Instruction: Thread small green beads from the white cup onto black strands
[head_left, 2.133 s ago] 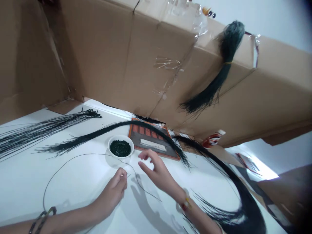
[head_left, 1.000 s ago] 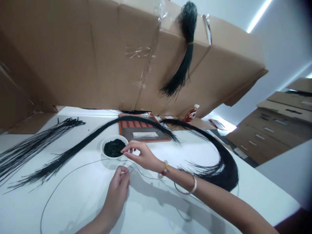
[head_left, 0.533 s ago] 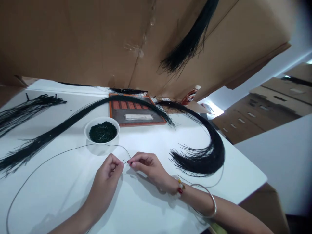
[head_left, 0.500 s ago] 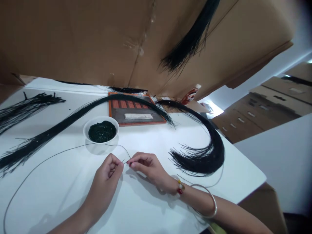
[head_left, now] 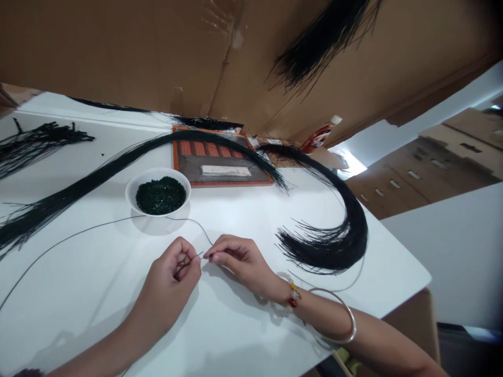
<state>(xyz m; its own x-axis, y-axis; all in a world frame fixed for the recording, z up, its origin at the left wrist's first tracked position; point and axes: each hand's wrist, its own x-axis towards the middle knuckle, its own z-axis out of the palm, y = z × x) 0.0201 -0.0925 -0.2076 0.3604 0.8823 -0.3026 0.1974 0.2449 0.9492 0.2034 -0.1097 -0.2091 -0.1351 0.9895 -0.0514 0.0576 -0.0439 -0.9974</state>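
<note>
My left hand [head_left: 171, 280] is closed in a pinch on a thin dark cord [head_left: 66, 240], whose short tip sticks out past the thumb. Close beside it, my right hand [head_left: 245, 267] also pinches the cord, with a tiny dark piece at its fingertips too small to name. Part of the cord curves from the right fingertips toward a white bowl [head_left: 129, 196]; another length runs from the bowl's front off to the left. Dark green small bits [head_left: 161, 195] fill the bowl, just beyond my hands.
A long dark strand bundle [head_left: 118, 159] arches behind the bowl across an orange-edged board [head_left: 188, 177]. A black curled bundle [head_left: 349, 246] lies right; another bundle [head_left: 43, 139] sits far left. One more [head_left: 322, 44] hangs before the cardboard [head_left: 137, 47]. A red bottle [head_left: 320, 136] stands behind.
The view has tilted slightly, so the table's things sit higher in the picture. Both hands stay pinched close together, with the left hand turned a little and more dark cord showing inside its fingers.
</note>
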